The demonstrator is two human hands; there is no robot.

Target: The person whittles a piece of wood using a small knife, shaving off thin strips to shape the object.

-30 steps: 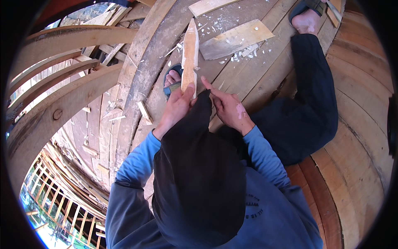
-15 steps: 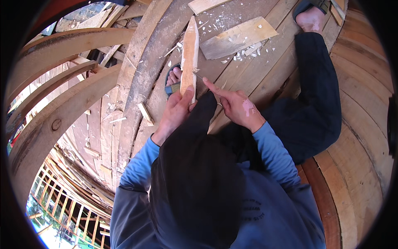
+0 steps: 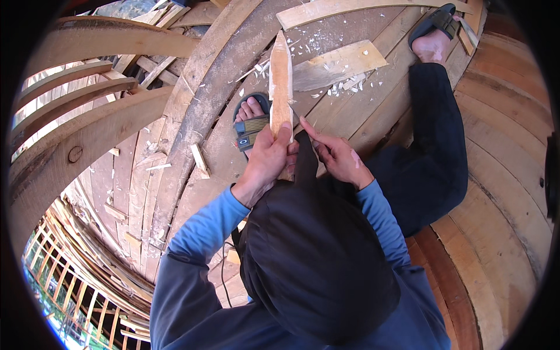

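My left hand (image 3: 267, 154) is closed round the lower end of a pale wooden stake (image 3: 281, 79), whose carved point is directed away from me. A shallow notch shows in its side above my thumb. Close to its right side, my right hand (image 3: 344, 162) is closed with the index finger stretched forward along a thin dark knife blade (image 3: 296, 115). Only a sliver of that blade shows by the stake; its handle is hidden. The black hood cloth (image 3: 318, 233) covers part of the space between my hands.
Wood shavings (image 3: 344, 84) lie round a flat board (image 3: 341, 64) on the plank floor (image 3: 350, 116). My sandalled feet flank the work, one sandal (image 3: 252, 125) just left of the stake. Curved timber ribs (image 3: 87, 128) rise at the left, and planking (image 3: 501, 146) curves up at the right.
The stake and my left hand have shifted right in the picture, and the stake stands straighter. My right hand is slightly lower and farther right. More of the left sandal shows.
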